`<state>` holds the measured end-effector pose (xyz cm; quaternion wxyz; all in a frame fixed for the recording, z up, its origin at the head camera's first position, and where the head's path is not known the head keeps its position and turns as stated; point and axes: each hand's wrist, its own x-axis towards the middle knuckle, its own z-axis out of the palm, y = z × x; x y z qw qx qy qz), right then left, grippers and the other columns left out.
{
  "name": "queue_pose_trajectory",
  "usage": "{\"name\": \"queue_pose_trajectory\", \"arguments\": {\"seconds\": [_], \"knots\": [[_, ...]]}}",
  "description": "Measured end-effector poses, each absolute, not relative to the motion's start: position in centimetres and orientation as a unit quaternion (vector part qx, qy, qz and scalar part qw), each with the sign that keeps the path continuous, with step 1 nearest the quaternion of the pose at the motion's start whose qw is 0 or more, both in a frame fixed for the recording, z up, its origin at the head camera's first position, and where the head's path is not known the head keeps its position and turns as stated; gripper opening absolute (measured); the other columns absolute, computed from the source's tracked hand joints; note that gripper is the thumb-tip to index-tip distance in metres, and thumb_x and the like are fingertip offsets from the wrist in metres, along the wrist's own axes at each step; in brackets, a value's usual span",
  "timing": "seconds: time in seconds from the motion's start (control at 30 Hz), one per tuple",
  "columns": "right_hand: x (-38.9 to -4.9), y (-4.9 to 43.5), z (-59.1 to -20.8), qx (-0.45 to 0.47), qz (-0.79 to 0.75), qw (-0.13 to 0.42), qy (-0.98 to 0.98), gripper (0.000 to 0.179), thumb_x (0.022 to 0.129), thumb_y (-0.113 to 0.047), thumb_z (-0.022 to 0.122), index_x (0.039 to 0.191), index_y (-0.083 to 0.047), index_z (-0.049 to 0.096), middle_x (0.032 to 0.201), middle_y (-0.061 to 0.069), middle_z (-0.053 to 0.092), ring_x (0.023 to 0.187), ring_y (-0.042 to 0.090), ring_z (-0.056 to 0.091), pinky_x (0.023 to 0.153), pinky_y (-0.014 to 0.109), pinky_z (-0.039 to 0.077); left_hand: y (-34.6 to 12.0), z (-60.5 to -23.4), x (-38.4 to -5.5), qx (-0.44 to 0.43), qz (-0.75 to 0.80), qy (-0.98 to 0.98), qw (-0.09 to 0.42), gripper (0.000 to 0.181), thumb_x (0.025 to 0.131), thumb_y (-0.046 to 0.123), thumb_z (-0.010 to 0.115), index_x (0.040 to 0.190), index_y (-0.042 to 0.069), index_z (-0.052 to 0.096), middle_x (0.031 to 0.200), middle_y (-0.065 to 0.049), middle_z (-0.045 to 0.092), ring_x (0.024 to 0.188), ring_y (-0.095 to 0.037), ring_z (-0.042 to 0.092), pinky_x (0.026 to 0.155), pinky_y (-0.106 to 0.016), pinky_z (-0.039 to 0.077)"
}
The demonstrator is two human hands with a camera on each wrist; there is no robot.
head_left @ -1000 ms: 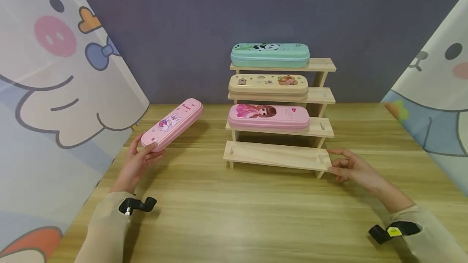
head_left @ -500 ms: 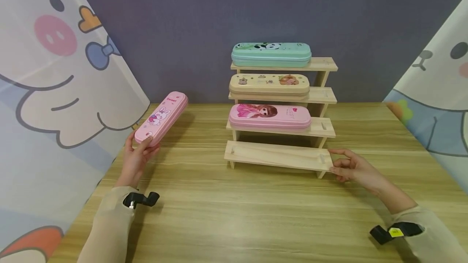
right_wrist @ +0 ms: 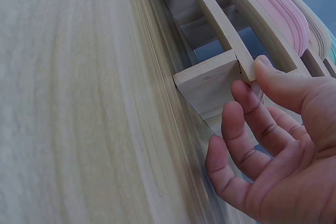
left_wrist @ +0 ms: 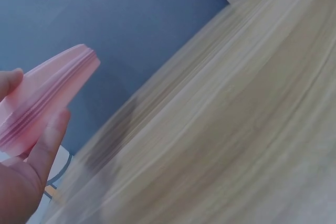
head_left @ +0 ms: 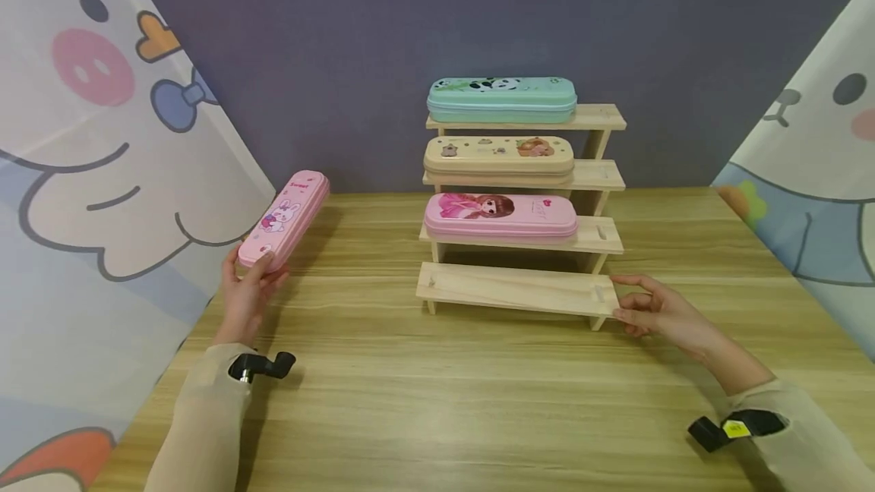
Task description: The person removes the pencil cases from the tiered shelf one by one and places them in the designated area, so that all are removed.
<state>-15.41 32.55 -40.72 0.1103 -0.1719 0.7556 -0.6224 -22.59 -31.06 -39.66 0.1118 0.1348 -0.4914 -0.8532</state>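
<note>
My left hand (head_left: 244,301) grips the near end of a pink zip pencil case (head_left: 282,220) with a white rabbit and the word "Sweet" on its lid. The case is held above the table, tilted, left of a wooden step rack (head_left: 513,288). In the left wrist view, thumb and fingers lie on either side of the case's zipped edge (left_wrist: 50,95). My right hand (head_left: 666,319) pinches the right end of the rack's lowest shelf; the right wrist view has the thumb at the board's edge and curled fingers below. Nothing lies on that shelf.
On the upper steps lie a pink pencil case with a doll picture (head_left: 502,217), a cream one (head_left: 499,158) and a mint-green panda one (head_left: 502,99). A dark wall (head_left: 342,59) rises behind the table (head_left: 437,401). Cartoon-printed curtains (head_left: 68,211) hang at both sides.
My left hand has carried the rabbit pencil case leftward, away from the rack, and its far end has swung left. The right hand keeps its place at the lowest shelf.
</note>
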Motion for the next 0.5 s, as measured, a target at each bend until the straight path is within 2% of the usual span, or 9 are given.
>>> {"name": "queue_pose_trajectory", "arguments": {"seconds": [0.27, 0.5], "knots": [[-15.5, 32.3, -40.7, -0.173, -0.621, 0.113, 0.756, 0.05, 0.098, 0.004, 0.058, 0.135, -0.029, 0.049, 0.095, -0.002, 0.069, 0.07, 0.013, 0.062, 0.061, 0.029, 0.057, -31.7, -39.8, -23.1, 0.143, -0.868, -0.461, 0.12, 0.067, 0.094, -0.001, 0.065, 0.141, 0.027, 0.026, 0.101, -0.006, 0.06, 0.07, -0.023, 0.072, 0.067, -0.033, 0.061], [-15.3, 32.4, -40.6, -0.162, -0.618, 0.11, 0.762, 0.05, 0.097, 0.003, 0.059, 0.135, -0.029, 0.049, 0.094, -0.002, 0.069, 0.071, 0.013, 0.062, 0.062, 0.029, 0.057, -31.8, -39.6, -23.9, 0.158, -0.868, -0.45, 0.138, 0.068, 0.093, -0.003, 0.066, 0.14, 0.026, 0.027, 0.105, -0.006, 0.056, 0.067, -0.024, 0.071, 0.062, -0.033, 0.061]]}}
